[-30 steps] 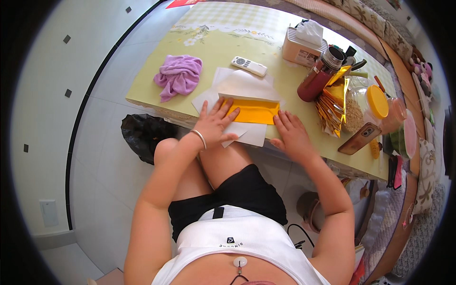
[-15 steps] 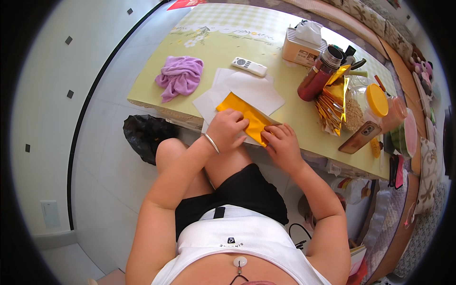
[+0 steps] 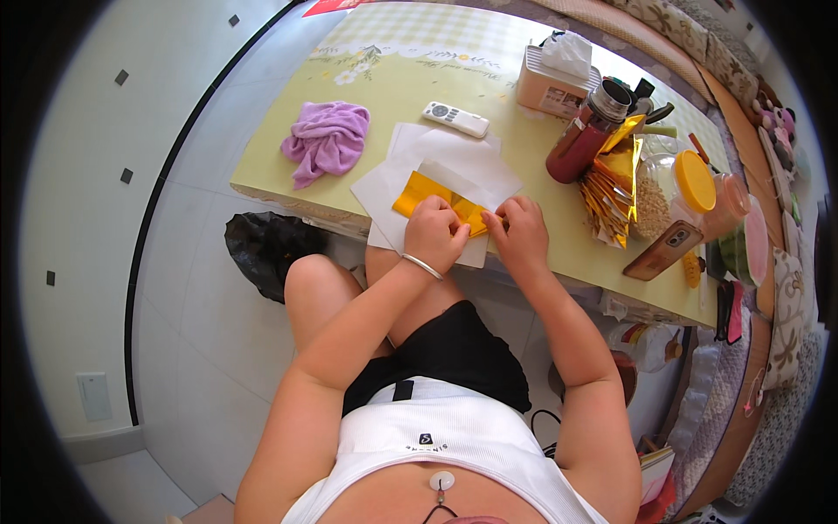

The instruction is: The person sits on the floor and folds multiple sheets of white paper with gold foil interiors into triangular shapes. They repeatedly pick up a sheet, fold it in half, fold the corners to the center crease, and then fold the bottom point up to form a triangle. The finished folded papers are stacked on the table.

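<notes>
A shiny gold sheet of paper (image 3: 414,191), with a pale strip along its far side, lies over white sheets (image 3: 375,194) at the table's near edge. My left hand (image 3: 434,234) is closed, with fingertips pinching the gold paper near its middle. At the right end, my right hand (image 3: 522,230) pinches the same gold paper between thumb and fingers. The two hands are close together, and their fingers partly hide the creased right end.
Beyond the paper lie a white remote control (image 3: 456,120) and a purple cloth (image 3: 326,142). To the right stand a dark red flask (image 3: 580,147), gold foil packets (image 3: 606,196), a yellow-lidded jar (image 3: 694,182), a phone (image 3: 663,250) and a tissue box (image 3: 552,83).
My left hand has slid right along the gold paper, closer to my right hand. The gold paper's right end now looks folded, and the pale strip shows more.
</notes>
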{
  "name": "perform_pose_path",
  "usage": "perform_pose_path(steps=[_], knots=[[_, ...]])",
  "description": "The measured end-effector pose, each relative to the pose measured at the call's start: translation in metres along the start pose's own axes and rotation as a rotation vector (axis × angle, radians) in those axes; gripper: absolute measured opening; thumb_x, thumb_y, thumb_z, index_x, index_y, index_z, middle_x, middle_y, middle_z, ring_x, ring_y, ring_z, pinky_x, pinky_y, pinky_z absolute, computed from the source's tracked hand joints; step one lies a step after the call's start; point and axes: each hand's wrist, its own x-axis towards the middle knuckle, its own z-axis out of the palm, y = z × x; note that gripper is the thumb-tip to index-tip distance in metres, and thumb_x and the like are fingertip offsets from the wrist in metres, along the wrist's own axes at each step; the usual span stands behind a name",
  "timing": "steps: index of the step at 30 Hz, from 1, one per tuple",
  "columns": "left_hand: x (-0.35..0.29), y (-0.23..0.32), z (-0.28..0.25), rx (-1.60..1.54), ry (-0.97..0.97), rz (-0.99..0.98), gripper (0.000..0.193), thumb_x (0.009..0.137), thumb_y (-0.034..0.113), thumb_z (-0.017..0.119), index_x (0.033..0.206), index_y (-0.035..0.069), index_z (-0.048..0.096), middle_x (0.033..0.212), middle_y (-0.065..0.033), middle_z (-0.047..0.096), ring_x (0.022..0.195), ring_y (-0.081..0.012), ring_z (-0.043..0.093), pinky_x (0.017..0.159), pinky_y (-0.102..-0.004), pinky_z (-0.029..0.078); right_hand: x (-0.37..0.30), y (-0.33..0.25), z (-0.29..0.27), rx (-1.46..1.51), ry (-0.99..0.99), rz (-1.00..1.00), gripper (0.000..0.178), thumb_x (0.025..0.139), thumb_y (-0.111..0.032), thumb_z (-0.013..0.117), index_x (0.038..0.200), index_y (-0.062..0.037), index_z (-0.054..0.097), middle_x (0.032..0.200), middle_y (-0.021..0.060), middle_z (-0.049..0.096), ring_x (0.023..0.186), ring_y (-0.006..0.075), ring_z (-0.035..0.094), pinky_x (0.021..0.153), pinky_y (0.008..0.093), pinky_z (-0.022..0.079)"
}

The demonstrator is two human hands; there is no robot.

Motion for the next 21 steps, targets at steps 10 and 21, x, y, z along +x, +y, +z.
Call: perform_pose_path(steps=[10,21], knots=[[0.002,0.003,-0.002,0.047,-0.023,-0.016,0.021,0.068,0.013,0.078,0.059,0.003,0.062,0.081,-0.0113,0.059,0.081,-0.0292,0.06,0.074,-0.0391,0.049,-0.003,0.0,0.005,-0.118,0.038,-0.11,0.022,0.08,-0.021,0.075,0.091,-0.0074,0.061,0.103,0.0098,0.061,0.097,0.0306,0.057,0.084,0.0422,0.047],[0.002,0.004,0.001,0.057,-0.022,-0.023,0.022,0.072,0.013,0.074,0.058,0.003,0.06,0.079,-0.0123,0.058,0.081,-0.0307,0.059,0.074,-0.041,0.048,-0.044,-0.011,-0.005,-0.188,-0.322,-0.35,0.083,0.084,-0.045,0.069,0.145,0.0045,0.042,0.153,0.0247,0.037,0.145,0.0358,0.032,0.12,0.0468,0.021]])
